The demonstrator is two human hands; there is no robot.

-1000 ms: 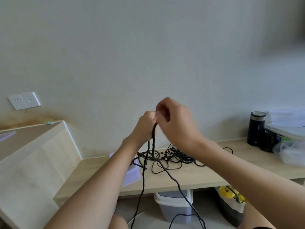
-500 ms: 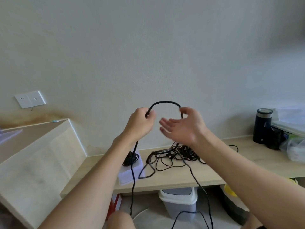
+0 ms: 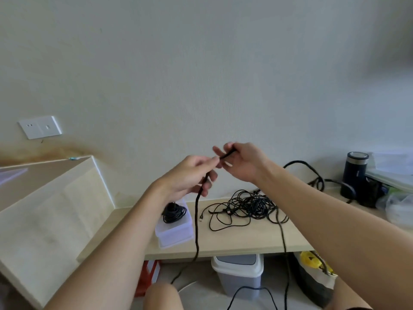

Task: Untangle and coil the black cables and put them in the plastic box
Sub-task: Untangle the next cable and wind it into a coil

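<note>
Against a pale wall, over a light wooden desk (image 3: pixel 241 245), we hold one thick black cable (image 3: pixel 196 220) up between hands set close together. Our left hand (image 3: pixel 190 175) curls round it where it drops past the desk edge, and our right hand (image 3: pixel 243 164) pinches its upper end. Below our right wrist the tangle of thin black cables (image 3: pixel 252 204) lies on the desk, and the plastic box (image 3: pixel 176 233) carrying a coiled cable (image 3: pixel 174 212) sits under our left wrist.

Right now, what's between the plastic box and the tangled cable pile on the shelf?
Head view: the thick cable hanging from the left hand crosses that gap, and a loose plug end lies on the shelf.
</note>
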